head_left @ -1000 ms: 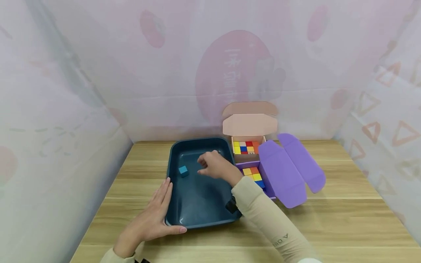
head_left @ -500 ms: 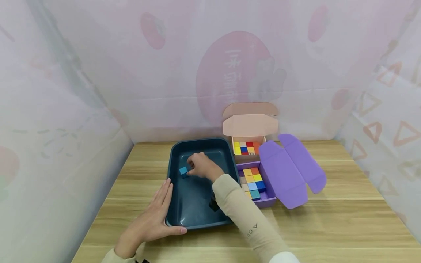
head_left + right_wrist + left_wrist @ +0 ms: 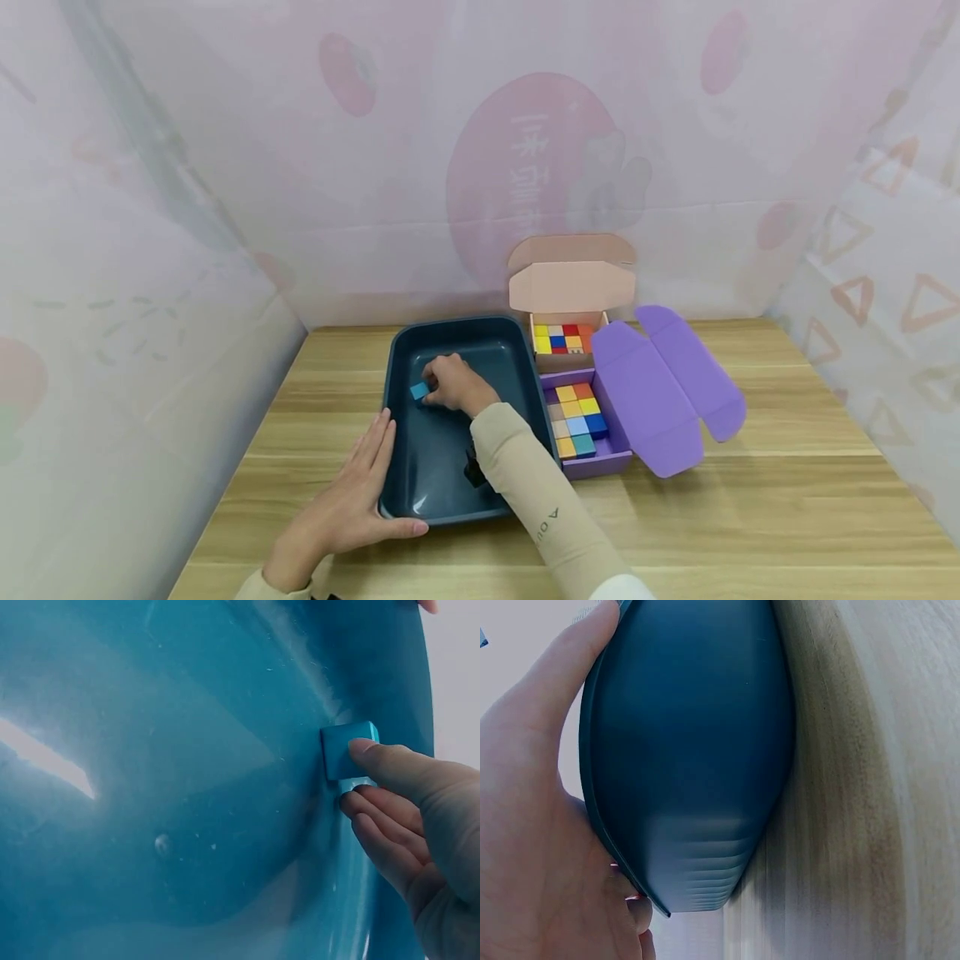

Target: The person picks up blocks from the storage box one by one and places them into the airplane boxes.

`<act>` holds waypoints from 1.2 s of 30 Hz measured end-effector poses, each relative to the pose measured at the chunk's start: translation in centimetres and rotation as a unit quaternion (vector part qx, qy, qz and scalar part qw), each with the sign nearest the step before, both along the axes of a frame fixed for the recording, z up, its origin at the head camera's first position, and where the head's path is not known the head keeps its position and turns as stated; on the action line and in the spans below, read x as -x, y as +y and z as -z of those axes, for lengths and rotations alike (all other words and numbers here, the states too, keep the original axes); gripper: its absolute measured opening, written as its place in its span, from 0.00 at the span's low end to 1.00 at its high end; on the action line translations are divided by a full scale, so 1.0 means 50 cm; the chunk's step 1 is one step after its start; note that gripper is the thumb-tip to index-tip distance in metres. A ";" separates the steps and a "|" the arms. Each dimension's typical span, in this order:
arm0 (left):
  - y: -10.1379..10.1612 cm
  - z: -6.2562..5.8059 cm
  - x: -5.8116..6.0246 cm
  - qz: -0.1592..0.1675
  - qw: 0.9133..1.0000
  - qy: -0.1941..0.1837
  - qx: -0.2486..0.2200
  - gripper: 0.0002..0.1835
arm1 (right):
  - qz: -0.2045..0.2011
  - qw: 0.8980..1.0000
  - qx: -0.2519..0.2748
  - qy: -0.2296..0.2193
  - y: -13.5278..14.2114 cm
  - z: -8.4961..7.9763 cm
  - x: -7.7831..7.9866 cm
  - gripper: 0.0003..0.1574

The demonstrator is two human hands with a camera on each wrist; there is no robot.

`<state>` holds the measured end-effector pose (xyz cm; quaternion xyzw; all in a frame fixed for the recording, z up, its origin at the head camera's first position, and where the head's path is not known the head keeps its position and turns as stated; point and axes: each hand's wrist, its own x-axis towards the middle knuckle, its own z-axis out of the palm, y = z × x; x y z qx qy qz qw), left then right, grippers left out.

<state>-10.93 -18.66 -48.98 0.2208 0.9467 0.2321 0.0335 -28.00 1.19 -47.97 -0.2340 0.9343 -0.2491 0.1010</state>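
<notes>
A dark blue-green plastic tray [image 3: 438,471] stands at the middle left of the table. Inside it, near the left wall, is a small blue cube [image 3: 418,391], the only block seen there. My right hand [image 3: 459,385] reaches into the tray and pinches the cube. In the right wrist view the thumb [image 3: 382,759] lies on one face of the cube; its far side is hidden. With fingers fairly straight, my left hand [image 3: 348,492] rests against the tray's near left corner, its thumb along the front rim. The left wrist view shows that hand beside the tray's outer wall [image 3: 690,735].
Right of the tray, a purple box [image 3: 600,465] with its lid folded out holds several coloured cubes. Behind it, a pale pink box [image 3: 558,362] with a raised lid also holds several cubes. A patterned cloth [image 3: 397,167] backs the wooden table [image 3: 787,500].
My right hand has moved left and slightly down across the tray to the blue cube and taken hold of it. The left hand stays at the tray's corner.
</notes>
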 end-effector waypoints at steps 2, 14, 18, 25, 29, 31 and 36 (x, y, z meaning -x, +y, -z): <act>0.000 0.000 0.000 0.002 1.000 0.002 -0.002 0.76 | 0.000 1.000 0.002 0.002 -0.002 0.002 0.001 0.25; 0.002 -0.002 0.002 0.001 1.000 -0.002 -0.005 0.76 | 0.003 1.000 0.025 0.003 0.013 -0.008 0.004 0.21; 0.004 -0.004 0.002 -0.006 1.000 -0.005 -0.001 0.76 | 0.003 0.999 0.036 0.008 0.033 -0.022 0.002 0.20; 0.006 -0.008 0.006 -0.007 1.000 -0.003 0.014 0.78 | 0.000 0.999 0.053 0.004 0.092 -0.055 -0.012 0.20; 0.005 -0.008 0.006 -0.004 1.000 0.000 0.014 0.78 | -0.004 0.998 0.066 0.011 0.133 -0.081 -0.026 0.20; 0.004 -0.008 0.006 -0.004 1.000 -0.002 0.014 0.78 | -0.002 0.998 0.069 0.012 0.153 -0.093 -0.036 0.20; 0.002 -0.010 0.005 -0.007 1.000 -0.009 0.014 0.78 | 0.006 0.997 0.078 0.013 0.204 -0.110 -0.058 0.20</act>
